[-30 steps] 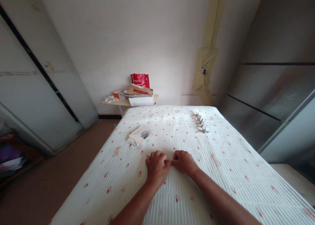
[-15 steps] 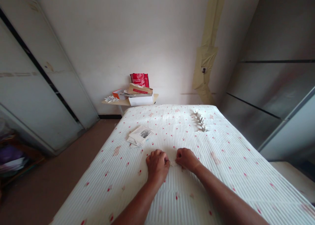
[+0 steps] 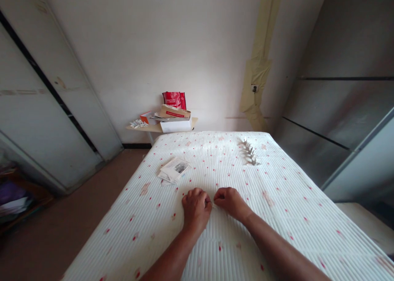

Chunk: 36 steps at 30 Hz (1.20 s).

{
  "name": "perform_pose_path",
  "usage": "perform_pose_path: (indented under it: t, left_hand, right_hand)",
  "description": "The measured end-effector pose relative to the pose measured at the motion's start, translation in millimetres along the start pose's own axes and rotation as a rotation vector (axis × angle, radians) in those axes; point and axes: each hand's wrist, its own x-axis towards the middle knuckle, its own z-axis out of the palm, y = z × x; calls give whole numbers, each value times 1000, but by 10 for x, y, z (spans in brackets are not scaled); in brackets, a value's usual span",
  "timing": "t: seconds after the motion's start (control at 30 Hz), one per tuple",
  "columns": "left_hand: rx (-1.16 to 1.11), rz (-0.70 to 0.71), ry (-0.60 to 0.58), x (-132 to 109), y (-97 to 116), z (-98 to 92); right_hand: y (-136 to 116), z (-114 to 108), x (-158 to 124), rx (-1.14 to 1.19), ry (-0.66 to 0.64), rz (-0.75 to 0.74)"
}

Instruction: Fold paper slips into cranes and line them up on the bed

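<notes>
Over the middle of the bed, my left hand (image 3: 196, 208) is closed with its fingertips on a small pale piece of paper (image 3: 214, 206). My right hand (image 3: 230, 200) pinches at the same piece from the other side, its fingertips close to the left thumb. The hands cover most of the paper, so its shape is hard to make out. Beyond the left hand lies a loose stack of printed paper sheets (image 3: 174, 170). Farther off to the right stands a row of small folded paper figures (image 3: 249, 152) with pointed tips.
A white quilted bedspread (image 3: 221, 248) with red dots lies under everything. Behind it, a small table (image 3: 154, 128) holds a white box (image 3: 176, 126), a red bag (image 3: 174, 100) and a pile of small white paper pieces (image 3: 138, 124). Cabinets flank both sides.
My right hand has moved left, narrowing the gap to my left hand, and less of the paper shows between them. The left hand has stayed nearly in place.
</notes>
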Motion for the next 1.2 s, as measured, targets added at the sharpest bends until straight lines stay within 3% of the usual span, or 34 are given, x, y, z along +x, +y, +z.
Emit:
perform_pose_path:
  t: [0.13, 0.67, 1.2]
  left_hand:
    - [-65, 9, -6, -2, -36, -8]
    - [-88, 30, -69, -38, -68, -21]
    - [-125, 64, -3, -49, -73, 13]
  right_hand:
    - [9, 112, 56, -156, -41, 65]
    - [-15, 111, 23, -216, -39, 84]
    - [223, -136, -10, -151, -19, 146]
